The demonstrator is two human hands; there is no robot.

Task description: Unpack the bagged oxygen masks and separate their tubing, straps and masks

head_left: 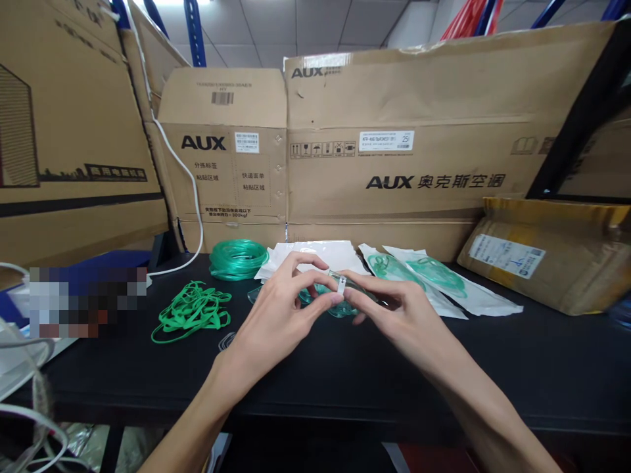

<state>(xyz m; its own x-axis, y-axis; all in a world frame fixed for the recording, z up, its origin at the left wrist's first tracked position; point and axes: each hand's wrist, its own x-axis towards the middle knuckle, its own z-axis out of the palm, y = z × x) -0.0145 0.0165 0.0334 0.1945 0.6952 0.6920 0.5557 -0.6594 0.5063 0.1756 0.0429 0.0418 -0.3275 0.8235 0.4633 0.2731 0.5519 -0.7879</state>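
Above the middle of the black table, my left hand and my right hand meet with their fingertips close together. Between them is a small silvery-white strip, pinched by the left thumb and fingers and touched by the right thumb. The strip lies against the edge of a clear, greenish plastic mask, which the right fingers grip. Most of the mask is hidden behind my hands. More clear green plastic pieces show just behind the fingers, their outlines hard to separate.
Green elastic straps lie heaped at left, before a coil of green tubing. White packets with green contents lie behind my right hand. A taped carton stands at right; large cardboard sheets wall the back of the black table.
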